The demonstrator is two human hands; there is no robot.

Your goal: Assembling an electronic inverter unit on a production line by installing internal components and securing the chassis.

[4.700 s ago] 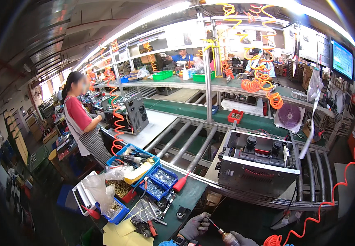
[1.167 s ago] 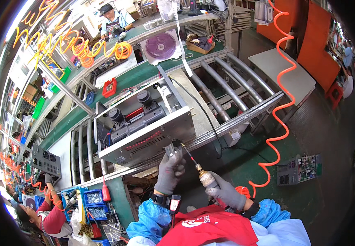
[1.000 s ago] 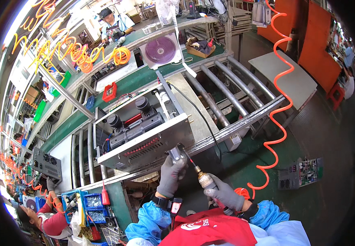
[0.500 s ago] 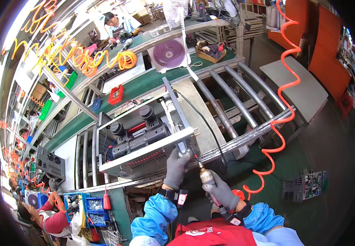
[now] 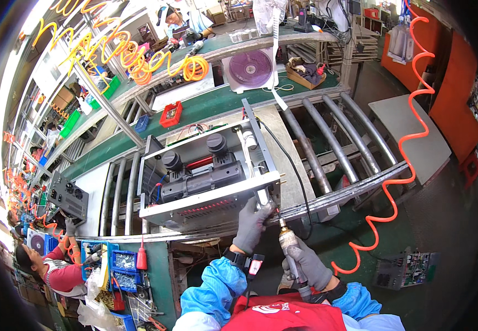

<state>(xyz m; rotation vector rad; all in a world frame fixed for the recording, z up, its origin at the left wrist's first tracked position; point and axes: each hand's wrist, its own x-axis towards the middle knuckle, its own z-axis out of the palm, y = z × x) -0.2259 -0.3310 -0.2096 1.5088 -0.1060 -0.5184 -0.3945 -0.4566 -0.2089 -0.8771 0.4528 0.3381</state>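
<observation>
In a grey work glove, my left hand [image 5: 250,227] has its fingers closed at the front right corner of an open-topped metal machine case [image 5: 217,201]. They pinch a small light-grey metal piece [image 5: 263,197] there, partly hidden by the fingers. My right hand [image 5: 309,266], gloved too, is wrapped round a powered screwdriver [image 5: 288,238], whose thin bit points up close to my left fingertips. Whether the bit touches anything is too small to tell. A dark motor-like unit with two round black caps [image 5: 203,181] sits inside the case.
Steel rollers [image 5: 327,143] lie right of the case, with a coiled orange hose [image 5: 396,201] beyond. Blue bins of small parts [image 5: 125,270] and a red-handled tool [image 5: 141,258] are at lower left. Another person [image 5: 57,270] handles a grey case [image 5: 67,196] further left.
The whole view has shifted, so the case and bench appear further right and slightly lower. Both hands keep their grips beside the case corner, the screwdriver still pointing toward my left fingers.
</observation>
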